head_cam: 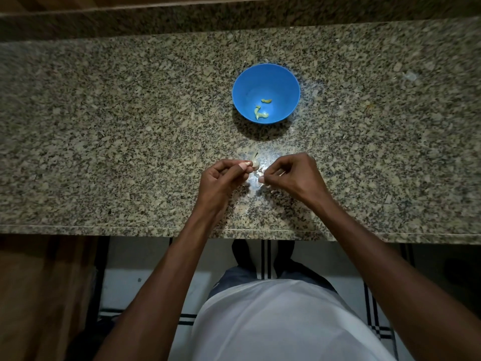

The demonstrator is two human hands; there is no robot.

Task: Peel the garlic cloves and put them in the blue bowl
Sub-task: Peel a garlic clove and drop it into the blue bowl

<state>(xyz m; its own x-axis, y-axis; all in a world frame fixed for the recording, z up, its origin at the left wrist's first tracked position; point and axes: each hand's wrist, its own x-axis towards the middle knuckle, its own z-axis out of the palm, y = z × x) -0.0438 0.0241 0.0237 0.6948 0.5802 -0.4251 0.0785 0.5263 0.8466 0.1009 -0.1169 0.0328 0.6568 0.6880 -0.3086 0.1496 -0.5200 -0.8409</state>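
Note:
A blue bowl (pixel 266 82) stands on the granite counter (pixel 130 126) beyond my hands, with a few pale peeled garlic cloves (pixel 261 114) at its bottom. My left hand (pixel 221 178) pinches a small pale garlic clove (pixel 255 165) between thumb and fingertips, just above the counter. My right hand (pixel 291 175) is close beside it, its fingertips pinching a thin piece of garlic skin (pixel 259 175) at the clove. Both hands hover near the counter's front half, below the bowl in the head view.
Bits of papery peel (pixel 253 155) lie on the counter by my hands. A small pale scrap (pixel 411 76) lies far right. The counter's front edge (pixel 156 227) runs below my wrists; a raised ledge (pixel 234 19) borders the back.

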